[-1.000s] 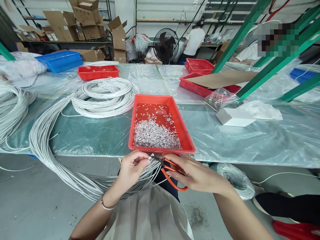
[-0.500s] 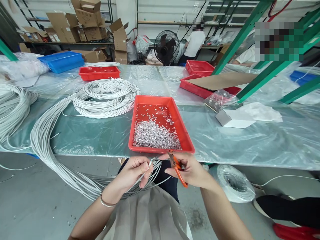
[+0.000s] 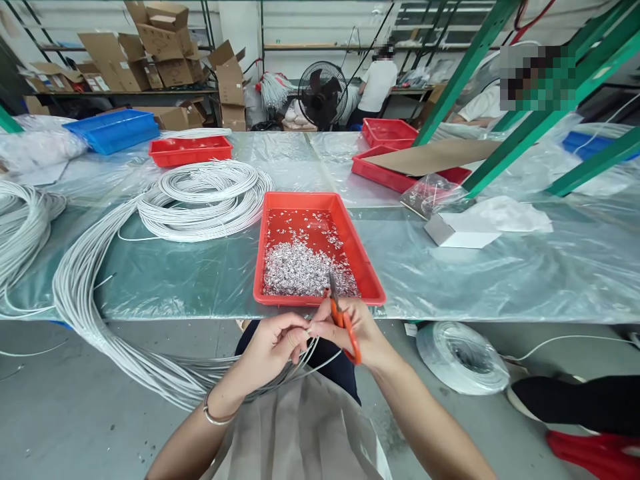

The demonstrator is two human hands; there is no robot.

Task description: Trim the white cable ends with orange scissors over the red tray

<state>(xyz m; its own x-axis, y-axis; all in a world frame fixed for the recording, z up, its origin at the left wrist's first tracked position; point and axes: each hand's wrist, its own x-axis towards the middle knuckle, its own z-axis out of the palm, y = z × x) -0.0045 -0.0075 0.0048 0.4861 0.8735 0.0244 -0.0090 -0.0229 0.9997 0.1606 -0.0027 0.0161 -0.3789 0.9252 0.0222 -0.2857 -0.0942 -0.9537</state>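
My left hand point(image 3: 277, 347) pinches the end of a white cable just in front of the table edge. My right hand point(image 3: 353, 330) has orange-handled scissors point(image 3: 345, 327) in its grip, blades pointing up and away. Its thumb and forefinger meet the left fingertips at the cable end, which is mostly hidden between them. A thick bundle of white cables point(image 3: 90, 287) sweeps from the coil on the table down across my lap. Just beyond both hands stands a red tray point(image 3: 367, 267) holding a heap of small shiny metal pieces point(image 3: 305, 270).
A coil of white cable point(image 3: 200, 213) lies left of the tray. Further back are a small red tray point(image 3: 190, 152), a blue bin point(image 3: 113, 130) and more red trays point(image 3: 395, 133). Green posts point(image 3: 470, 73) rise at the right. A wrapped coil point(image 3: 463, 357) rests under the table.
The scissors moved off the cable end and swung upright in my right hand. My right thumb and forefinger came to the cable end at my left fingertips.
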